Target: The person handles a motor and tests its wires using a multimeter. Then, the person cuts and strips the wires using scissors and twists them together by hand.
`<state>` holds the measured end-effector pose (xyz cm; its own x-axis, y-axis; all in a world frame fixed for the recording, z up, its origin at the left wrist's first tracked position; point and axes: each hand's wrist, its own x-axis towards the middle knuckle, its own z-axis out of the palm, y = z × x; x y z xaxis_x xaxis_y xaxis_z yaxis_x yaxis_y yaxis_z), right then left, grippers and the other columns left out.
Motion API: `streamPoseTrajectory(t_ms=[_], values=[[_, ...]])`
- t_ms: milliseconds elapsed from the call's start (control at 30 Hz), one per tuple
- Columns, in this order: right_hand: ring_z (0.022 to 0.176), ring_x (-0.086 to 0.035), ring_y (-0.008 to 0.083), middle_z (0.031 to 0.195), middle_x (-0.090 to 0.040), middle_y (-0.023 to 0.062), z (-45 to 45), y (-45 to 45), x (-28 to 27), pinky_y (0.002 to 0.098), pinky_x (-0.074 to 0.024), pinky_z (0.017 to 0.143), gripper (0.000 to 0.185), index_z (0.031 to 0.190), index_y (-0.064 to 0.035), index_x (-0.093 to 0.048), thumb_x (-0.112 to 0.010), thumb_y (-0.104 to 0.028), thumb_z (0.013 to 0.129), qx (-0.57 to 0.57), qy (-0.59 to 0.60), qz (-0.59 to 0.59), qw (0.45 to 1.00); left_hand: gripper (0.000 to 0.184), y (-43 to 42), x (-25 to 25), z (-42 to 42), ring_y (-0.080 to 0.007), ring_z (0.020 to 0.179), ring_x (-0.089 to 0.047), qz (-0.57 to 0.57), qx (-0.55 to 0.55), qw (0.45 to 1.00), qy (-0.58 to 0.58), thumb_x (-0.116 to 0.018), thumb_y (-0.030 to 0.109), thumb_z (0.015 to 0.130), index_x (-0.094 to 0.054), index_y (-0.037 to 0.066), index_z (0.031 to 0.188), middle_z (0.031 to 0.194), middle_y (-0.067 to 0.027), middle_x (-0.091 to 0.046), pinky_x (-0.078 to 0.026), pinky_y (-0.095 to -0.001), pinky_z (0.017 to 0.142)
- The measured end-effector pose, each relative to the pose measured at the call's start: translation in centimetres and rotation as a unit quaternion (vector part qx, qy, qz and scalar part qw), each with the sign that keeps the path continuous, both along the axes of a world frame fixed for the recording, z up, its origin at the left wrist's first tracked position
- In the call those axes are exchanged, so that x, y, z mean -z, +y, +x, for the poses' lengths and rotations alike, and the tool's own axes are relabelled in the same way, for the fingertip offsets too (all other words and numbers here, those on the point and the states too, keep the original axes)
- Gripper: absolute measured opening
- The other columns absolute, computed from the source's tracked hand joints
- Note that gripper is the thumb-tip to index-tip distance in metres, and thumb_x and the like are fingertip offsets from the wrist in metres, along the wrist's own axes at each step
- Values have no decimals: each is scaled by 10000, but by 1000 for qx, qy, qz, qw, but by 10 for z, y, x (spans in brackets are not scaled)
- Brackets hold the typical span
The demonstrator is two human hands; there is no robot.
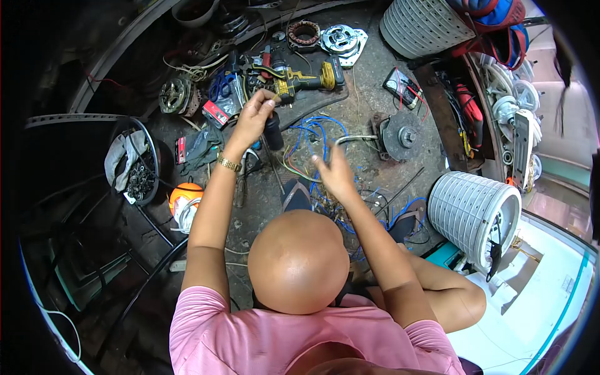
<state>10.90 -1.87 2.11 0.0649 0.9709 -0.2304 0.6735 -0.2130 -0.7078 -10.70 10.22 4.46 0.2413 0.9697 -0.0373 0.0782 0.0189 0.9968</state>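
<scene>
pale cable [359,137] at the right fingertips

2 bare hands reach over the crowded floor [367,70]. the left hand [252,124] is beside a black cylinder [272,134] and near the drill [305,79]; its thumb and index finger are drawn close together, and i cannot tell whether they pinch anything thin. the right hand [338,176] is half open, its thumb standing apart from its fingers; the cable's end meets the fingertips, but whether it is gripped cannot be told.

the cable leads to the motor [403,136], which sits toward the floor's right edge, near the toolbox [465,112]. blue wires [320,128] lie in loops between the 2 hands. the meter [401,87] lies beyond the motor, the stator [304,35] at the floor's far edge.

the step in hand looks like handling the cable's end. a further move on it would call for a light pinch, kept clear of the blue loops.
</scene>
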Motion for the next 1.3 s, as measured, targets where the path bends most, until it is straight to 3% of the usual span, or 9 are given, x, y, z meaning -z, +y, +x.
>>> streamPoseTrajectory(t_ms=[200,333,467,700,833,967,1033,1100,1300], values=[[1040,-527,344,1160,-540,154,-5,56,-90,417,-459,846,414,1162,-99,-545,-682,-183,780,-75,9,278,958,150,-22,-26,17,-58,686,-412,-98,96,987,-84,-515,183,951,-547,39,979,828,30,-524,-379,-203,644],[888,-590,296,934,-642,54,5,89,-83,426,-468,699,159,896,-101,-637,-648,-230,803,-189,-112,245,944,155,-26,-29,21,-54,720,-467,-134,142,975,-102,-497,172,959,-555,28,969,845,16,-565,-413,-210,681],[650,-604,323,643,-613,111,20,96,-72,412,-457,614,276,804,-71,-644,-567,-328,867,-275,10,84,958,196,-34,-9,14,-77,717,-518,-144,230,962,-6,-452,162,972,-575,11,958,755,3,-558,-434,-236,706],[501,-534,167,550,-565,65,37,100,3,326,-413,506,355,755,-45,-662,-539,-338,914,-204,142,-178,952,220,-55,53,21,-83,676,-425,-24,217,967,131,-446,161,971,-597,4,939,693,9,-470,-380,-230,661],[482,-520,131,523,-550,47,20,102,52,310,-406,490,354,719,-45,-651,-537,-314,920,-79,191,-123,971,204,-44,111,23,-93,682,-414,-186,123,975,21,-439,157,975,-589,20,981,704,28,-460,-380,-245,671],[522,-580,155,545,-591,55,4,95,99,325,-444,543,338,719,-52,-657,-533,-297,916,-50,146,-136,979,347,-15,128,1,-148,913,-534,-177,219,959,29,-575,219,883,-543,19,1165,1000,-57,-574,-417,-274,883],[561,-603,194,586,-611,68,2,99,114,350,-461,576,280,826,-40,-655,-544,-283,907,-29,152,-147,977,611,29,140,-31,-244,1139,-476,-44,28,990,128,-665,255,754,-462,20,1279,1236,-147,-489,-370,-365,988],[641,-622,239,669,-630,93,-4,90,113,373,-473,631,251,958,-28,-624,-562,-262,893,-5,132,-124,984,776,69,122,-58,-396,1242,-364,25,-221,865,449,-691,365,746,-367,3,1351,1341,-217,-396,-327,-461,1018],[1002,-567,366,1038,-587,206,-9,68,92,410,-442,864,503,1276,-22,-426,-632,-144,833,33,62,167,983,758,105,129,-121,-406,1156,-433,-19,-187,750,634,-716,412,711,-416,4,1276,1209,-233,-473,-398,-480,939]])
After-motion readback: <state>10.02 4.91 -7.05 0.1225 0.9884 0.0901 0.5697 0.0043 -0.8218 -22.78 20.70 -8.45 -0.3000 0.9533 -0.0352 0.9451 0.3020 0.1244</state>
